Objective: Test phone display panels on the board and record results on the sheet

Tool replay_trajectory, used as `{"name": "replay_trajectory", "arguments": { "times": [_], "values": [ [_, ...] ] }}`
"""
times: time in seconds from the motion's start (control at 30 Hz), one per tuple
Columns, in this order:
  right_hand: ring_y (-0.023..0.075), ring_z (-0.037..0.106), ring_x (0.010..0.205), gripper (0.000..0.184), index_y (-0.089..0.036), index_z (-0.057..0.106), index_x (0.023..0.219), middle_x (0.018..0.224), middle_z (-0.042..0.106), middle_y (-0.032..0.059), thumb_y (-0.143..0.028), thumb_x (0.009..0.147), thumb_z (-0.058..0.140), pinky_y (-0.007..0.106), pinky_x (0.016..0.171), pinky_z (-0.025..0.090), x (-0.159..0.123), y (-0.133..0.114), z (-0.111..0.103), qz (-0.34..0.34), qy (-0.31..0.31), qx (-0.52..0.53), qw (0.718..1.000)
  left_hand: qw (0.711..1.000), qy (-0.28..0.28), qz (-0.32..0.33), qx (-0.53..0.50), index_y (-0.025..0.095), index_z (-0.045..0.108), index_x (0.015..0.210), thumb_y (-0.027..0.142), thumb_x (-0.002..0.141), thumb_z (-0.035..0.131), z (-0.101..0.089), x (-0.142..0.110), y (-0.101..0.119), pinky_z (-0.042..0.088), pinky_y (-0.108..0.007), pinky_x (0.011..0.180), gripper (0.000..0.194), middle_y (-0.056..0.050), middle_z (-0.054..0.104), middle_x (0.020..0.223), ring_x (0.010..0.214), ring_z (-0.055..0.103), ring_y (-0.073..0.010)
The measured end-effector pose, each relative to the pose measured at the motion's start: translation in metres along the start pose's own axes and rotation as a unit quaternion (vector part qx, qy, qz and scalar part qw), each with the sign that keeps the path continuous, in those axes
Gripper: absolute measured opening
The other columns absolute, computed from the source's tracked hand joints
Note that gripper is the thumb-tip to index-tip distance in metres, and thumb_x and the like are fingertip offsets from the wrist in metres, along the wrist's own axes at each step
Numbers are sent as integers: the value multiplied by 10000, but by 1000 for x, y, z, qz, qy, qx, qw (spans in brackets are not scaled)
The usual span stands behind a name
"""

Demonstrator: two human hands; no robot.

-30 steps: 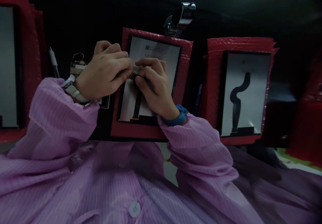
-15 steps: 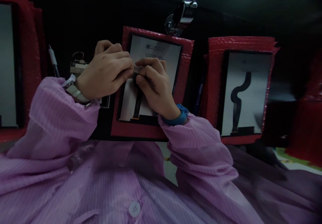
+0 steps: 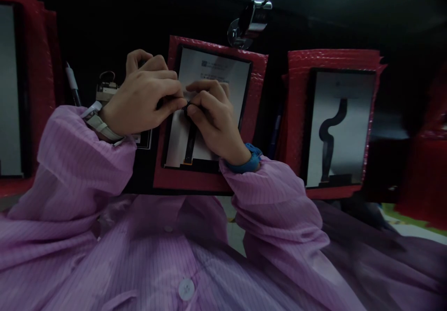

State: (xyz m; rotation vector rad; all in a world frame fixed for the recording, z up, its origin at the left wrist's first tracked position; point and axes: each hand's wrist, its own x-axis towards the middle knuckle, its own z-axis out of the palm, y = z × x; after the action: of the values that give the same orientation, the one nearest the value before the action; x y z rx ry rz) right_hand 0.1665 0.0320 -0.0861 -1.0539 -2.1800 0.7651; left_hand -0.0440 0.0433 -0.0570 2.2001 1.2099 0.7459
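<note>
A display panel [image 3: 223,101] with a pale back and dark frame lies on a red bubble-wrap sheet [image 3: 256,87]. From its lower edge a black ribbon cable [image 3: 190,144] runs up between my hands. My right hand [image 3: 217,121] pinches the cable's upper end between thumb and fingers, above the panel. Thumb and forefinger of my left hand [image 3: 148,94] are pressed together at that same end, touching or nearly touching the right fingertips. Whatever the left fingertips grip is too small and covered to make out.
Another panel [image 3: 344,129] with a curved black cable rests on stacked red wrap [image 3: 296,59] at right. At far left is a further panel [image 3: 9,92]. A pen [image 3: 72,84], a small device [image 3: 106,91] and a chrome tally counter [image 3: 256,20] lie around.
My left fingertips have come closer to the right ones, covering more of the cable's end. The left hand has tilted slightly. My right hand keeps its pinch nearly unmoved.
</note>
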Motion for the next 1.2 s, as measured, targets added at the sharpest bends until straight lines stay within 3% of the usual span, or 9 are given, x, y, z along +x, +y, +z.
{"name": "replay_trajectory", "arguments": {
  "times": [0.2,0.6,0.8,0.9,1.03,1.13,1.2],
  "values": [
    [259,535,1184,237,-236,561,872,1226,618,77,-382,1025,454,548,1105,390,0,0,-1,-9,6,9,1000,998,19,49,33,301,736,779,463,933,609,-1,1,-3,483,-490,895,258,-33,728,795,974,614,-276],
    [253,518,1193,283,-225,584,866,1224,610,74,-424,1024,461,537,1103,388,1,1,1,-17,8,29,999,998,-31,-52,-6,242,664,731,362,865,678,1,3,6,412,-497,1085,180,-17,675,803,1042,593,-222],
    [256,541,1205,339,-242,618,1030,1212,616,80,-492,1044,389,556,1126,380,2,-2,0,-10,14,41,999,999,-15,-37,37,236,697,774,429,910,610,-5,2,7,399,-551,1086,251,-46,692,846,1044,588,-244],
    [254,547,1218,400,-270,602,1158,1206,620,77,-544,1047,332,533,1114,407,2,-5,-1,11,30,51,998,995,39,0,90,248,731,891,463,980,513,-15,0,4,253,-602,1164,319,-42,729,942,1082,598,-256],
    [226,574,1147,418,-272,591,1175,1173,641,62,-559,1050,314,476,1060,455,0,-5,-3,24,66,58,996,970,179,45,160,240,706,1063,460,1036,410,-31,-11,12,413,-506,1018,371,-52,719,1037,1037,623,-246],
    [214,575,1112,417,-263,599,1143,1155,658,48,-553,1055,311,462,1035,466,-1,-2,-4,33,93,58,993,962,251,-46,98,289,694,946,393,1051,429,-36,-37,29,499,-376,787,303,-7,678,829,797,642,-181],
    [216,570,1100,416,-257,602,1125,1145,661,46,-548,1056,315,471,1030,465,-1,0,-5,40,106,57,992,958,251,-118,74,281,698,876,378,1048,450,-31,-61,40,467,-330,633,317,14,663,739,654,617,-151]
  ]
}}
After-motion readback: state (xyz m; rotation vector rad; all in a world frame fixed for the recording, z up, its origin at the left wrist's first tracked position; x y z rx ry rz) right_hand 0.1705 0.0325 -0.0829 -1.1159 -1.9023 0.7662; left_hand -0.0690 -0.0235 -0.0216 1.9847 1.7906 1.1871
